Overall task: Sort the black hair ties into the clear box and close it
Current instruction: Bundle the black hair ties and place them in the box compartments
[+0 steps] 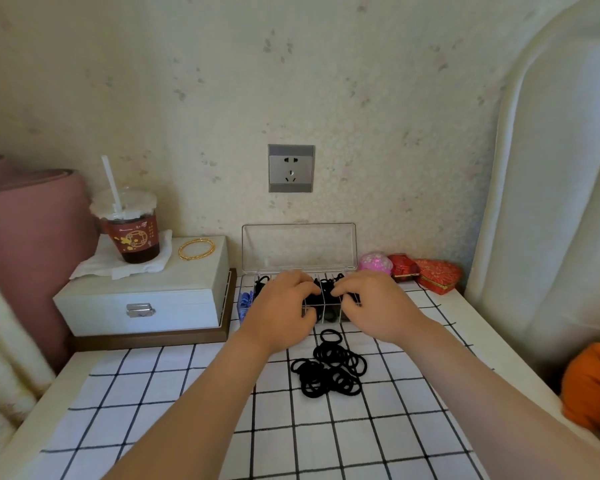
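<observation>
A clear box (246,282) with dividers sits by the wall, its lid (298,245) standing open and upright. Black hair ties (327,287) lie in its compartments. Both hands hover over the box: my left hand (279,311) and my right hand (378,306) curl their fingers down into the middle compartments, touching black ties there. Whether either hand grips a tie is hidden by the fingers. A loose pile of black hair ties (329,370) lies on the checked cloth (187,410) just in front of the box, between my forearms.
A white jewellery case (142,299) stands to the left, bearing a drink cup with straw (129,230) on a napkin and a gold bangle (197,249). Right of the box sit a pink item (374,261) and red boxes (437,275). A wall socket (291,168) is above.
</observation>
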